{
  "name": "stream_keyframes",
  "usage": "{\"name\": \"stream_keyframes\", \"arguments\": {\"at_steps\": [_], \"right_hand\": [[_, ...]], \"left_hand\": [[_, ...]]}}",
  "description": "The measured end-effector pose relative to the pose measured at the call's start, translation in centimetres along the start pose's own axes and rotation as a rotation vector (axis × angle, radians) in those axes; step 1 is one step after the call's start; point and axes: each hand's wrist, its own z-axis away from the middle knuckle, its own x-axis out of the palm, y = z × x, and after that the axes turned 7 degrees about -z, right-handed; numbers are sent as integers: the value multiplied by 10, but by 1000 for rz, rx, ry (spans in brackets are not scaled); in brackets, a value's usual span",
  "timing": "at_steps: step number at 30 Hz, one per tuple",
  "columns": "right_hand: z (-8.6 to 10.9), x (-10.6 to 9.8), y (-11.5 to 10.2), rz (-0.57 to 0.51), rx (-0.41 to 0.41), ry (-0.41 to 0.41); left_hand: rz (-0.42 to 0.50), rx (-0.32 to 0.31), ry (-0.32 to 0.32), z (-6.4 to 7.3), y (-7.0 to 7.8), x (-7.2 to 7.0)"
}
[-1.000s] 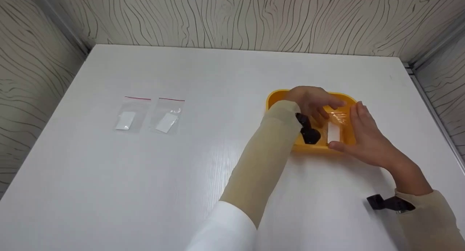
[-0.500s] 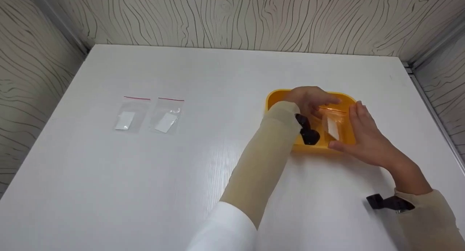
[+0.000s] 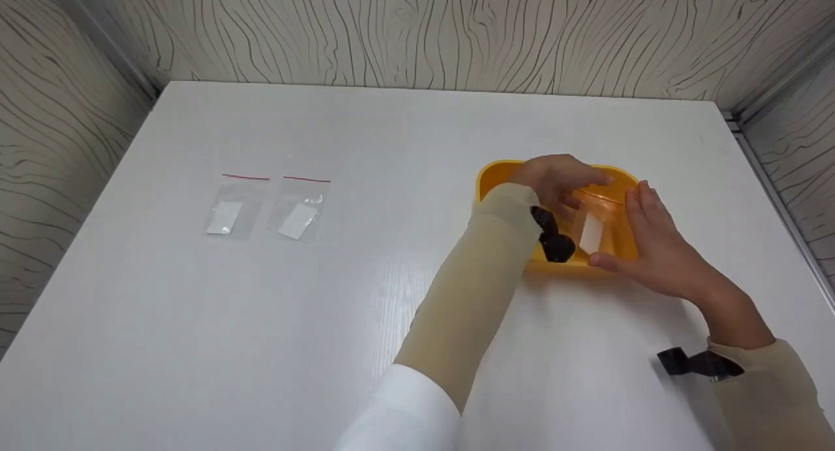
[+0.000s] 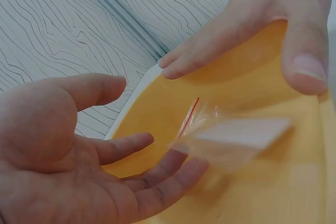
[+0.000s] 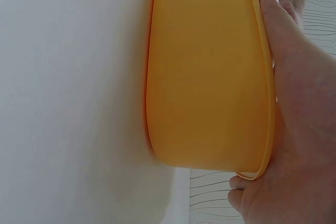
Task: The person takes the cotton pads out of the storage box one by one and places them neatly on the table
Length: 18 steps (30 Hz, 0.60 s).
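Observation:
A yellow plastic bin (image 3: 560,269) stands at the right of the table. My left hand (image 3: 554,177) is inside it, palm turned up with fingers loosely extended and thumb apart. Its fingertips touch a small clear zip bag (image 4: 226,145) with a red seal line and a white rectangular piece inside; the bag is tilted up off the bin floor. My right hand (image 3: 659,248) rests on the bin's right corner, fingers straight along the right rim and thumb on the near rim. The head view hides the bin's left part behind my left arm.
Two similar clear zip bags, a left one (image 3: 225,216) and a right one (image 3: 299,220), lie side by side on the white table (image 3: 261,320) at the left. Patterned panels (image 3: 417,33) enclose its back and sides.
The zip bag in the bin has tipped from lying nearly flat to slanting up, shifting slightly left against my left fingers. My right hand and the two table bags stay put.

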Motion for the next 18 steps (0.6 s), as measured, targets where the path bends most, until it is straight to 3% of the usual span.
{"name": "stream_keyframes", "arguments": {"at_steps": [3, 6, 13, 18], "right_hand": [[0, 0, -1, 0, 3, 0], [0, 0, -1, -1, 3, 3], [0, 0, -2, -4, -4, 4], [1, -1, -4, -13, 4, 2]], "left_hand": [[74, -17, 22, 9, -5, 0], [96, -9, -6, 8, -6, 0], [-54, 12, -15, -17, 2, 6], [-179, 31, -6, -18, 0, 9]]}}
